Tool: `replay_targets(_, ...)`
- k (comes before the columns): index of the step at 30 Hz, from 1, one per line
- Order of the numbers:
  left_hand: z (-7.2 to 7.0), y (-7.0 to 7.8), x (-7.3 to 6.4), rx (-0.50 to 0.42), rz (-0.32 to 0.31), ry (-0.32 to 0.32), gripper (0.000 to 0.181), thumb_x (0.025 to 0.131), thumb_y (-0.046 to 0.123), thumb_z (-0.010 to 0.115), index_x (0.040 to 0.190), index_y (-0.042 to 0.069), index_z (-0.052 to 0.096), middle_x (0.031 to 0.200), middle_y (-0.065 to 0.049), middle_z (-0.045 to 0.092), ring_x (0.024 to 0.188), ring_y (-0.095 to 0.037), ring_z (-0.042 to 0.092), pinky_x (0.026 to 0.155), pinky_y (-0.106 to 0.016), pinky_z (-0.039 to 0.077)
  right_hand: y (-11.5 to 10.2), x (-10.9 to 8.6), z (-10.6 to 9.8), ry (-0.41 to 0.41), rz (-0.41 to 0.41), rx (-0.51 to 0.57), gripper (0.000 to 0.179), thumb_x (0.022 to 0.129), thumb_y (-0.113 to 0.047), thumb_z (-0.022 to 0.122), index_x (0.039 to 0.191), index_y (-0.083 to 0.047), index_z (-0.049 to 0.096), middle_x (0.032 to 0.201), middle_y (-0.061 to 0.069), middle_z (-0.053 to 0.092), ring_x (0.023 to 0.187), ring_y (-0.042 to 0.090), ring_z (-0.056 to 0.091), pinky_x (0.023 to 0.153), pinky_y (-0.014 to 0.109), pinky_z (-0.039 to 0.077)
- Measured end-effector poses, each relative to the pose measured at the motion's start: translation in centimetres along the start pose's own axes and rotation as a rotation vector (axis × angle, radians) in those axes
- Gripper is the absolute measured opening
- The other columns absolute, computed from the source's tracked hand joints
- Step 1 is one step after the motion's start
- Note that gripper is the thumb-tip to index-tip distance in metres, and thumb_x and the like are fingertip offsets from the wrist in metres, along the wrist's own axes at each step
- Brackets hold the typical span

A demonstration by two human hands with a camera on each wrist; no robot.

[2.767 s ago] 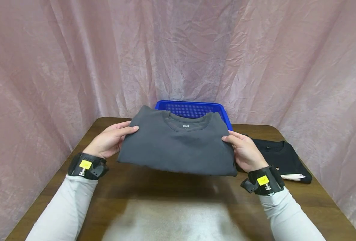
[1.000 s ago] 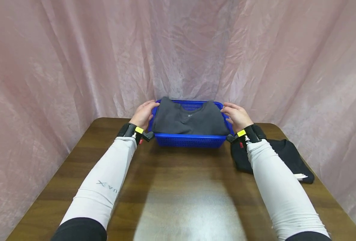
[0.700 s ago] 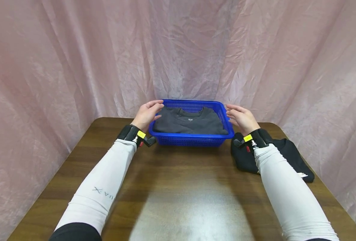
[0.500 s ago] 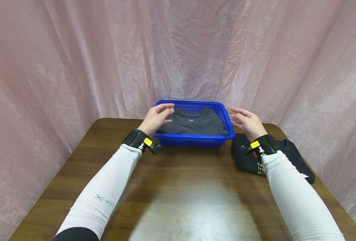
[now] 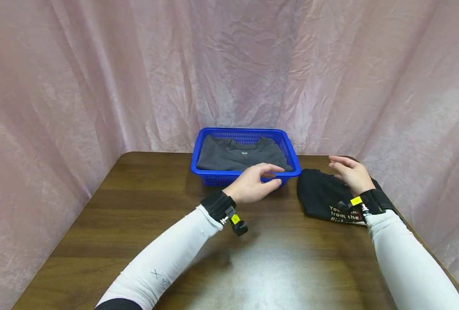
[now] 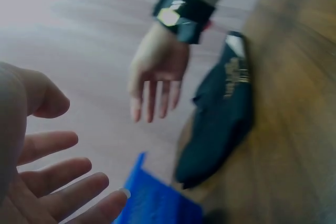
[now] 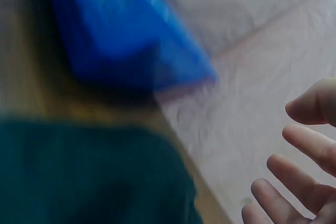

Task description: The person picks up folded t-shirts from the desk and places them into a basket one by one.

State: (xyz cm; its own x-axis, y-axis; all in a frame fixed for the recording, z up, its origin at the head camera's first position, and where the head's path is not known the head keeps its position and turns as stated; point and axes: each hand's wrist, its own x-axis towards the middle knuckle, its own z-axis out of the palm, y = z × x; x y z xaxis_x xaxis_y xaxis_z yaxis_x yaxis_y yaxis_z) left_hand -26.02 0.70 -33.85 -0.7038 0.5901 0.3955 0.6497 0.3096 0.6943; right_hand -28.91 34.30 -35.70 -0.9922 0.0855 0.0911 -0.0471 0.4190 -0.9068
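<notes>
In the head view, a folded dark grey shirt [image 5: 233, 157] lies inside the blue plastic basket [image 5: 245, 173] at the back of the table. My left hand [image 5: 250, 185] is in front of the basket's near rim, fingers spread and holding nothing. A folded black shirt [image 5: 318, 196] with pale lettering lies to the right of the basket. Over its far part hovers my right hand [image 5: 351, 174], fingers loosely bent with nothing in them. The left wrist view shows the right hand [image 6: 160, 77] hanging beside the black shirt [image 6: 220, 114], clear of it.
The brown wooden table [image 5: 136, 206] has rounded far corners. A pink curtain [image 5: 155, 77] hangs right behind the table and down both sides. In the right wrist view, the basket [image 7: 121, 35] and black shirt are blurred.
The grey shirt went from both hands into the basket and was let go. Since then the left hand has swung right across the basket's front, and the right hand has moved right over the black shirt.
</notes>
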Motion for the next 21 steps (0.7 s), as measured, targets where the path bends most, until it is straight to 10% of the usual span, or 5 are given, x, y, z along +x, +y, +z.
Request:
replay_targets(8,6.4,0.0,1.6,0.356,0.031,-0.148,0.039,0.094,0.026,0.063,0.130,0.010,0.062,0.126,0.000,0.058,0.115,-0.004,0.046,0.099,-0.020,0.040,4.4,-0.7,-2.9,0.076,0.000,-0.228,0.054,0.102,-0.040,0.054,0.141,-0.002,0.051,0.117,0.001,0.065,0.108,0.019,0.054,0.073,0.016,0.048)
replay_targets(21,13.1,-0.3,3.1,0.499,-0.150,-0.360,0.056,0.099,0.050,0.050,0.149,0.027,0.042,0.155,0.005,0.029,0.137,-0.009,0.023,0.111,-0.031,0.029,7.8,-1.6,-4.8,0.045,0.113,-0.621,0.046,0.097,-0.022,0.055,0.133,0.006,0.053,0.131,0.037,0.046,0.114,0.054,0.039,0.091,0.065,0.032)
